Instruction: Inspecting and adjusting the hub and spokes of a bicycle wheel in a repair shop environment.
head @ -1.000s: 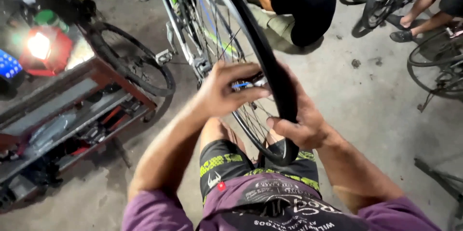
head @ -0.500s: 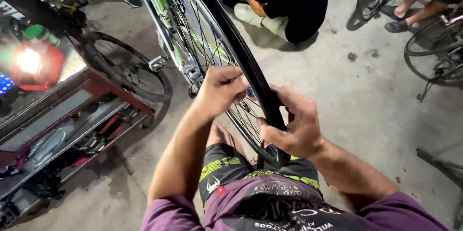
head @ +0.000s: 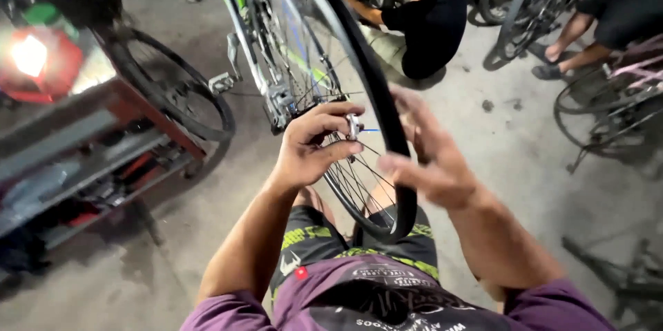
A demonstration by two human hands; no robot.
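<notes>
Black tyre [head: 387, 117] mid-seating; my left hand [head: 311, 148] pinches rim [head: 343, 82], right hand [head: 431, 158] open, fingers flat on tread; next needs firm thumb push.

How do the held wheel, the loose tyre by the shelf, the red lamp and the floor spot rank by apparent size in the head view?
1. Held wheel, largest, though nearness to the camera inflates it.
2. Loose tyre.
3. Red lamp.
4. Floor spot, smallest.
Left hand grips the rim; right hand touches the tyre.
</notes>
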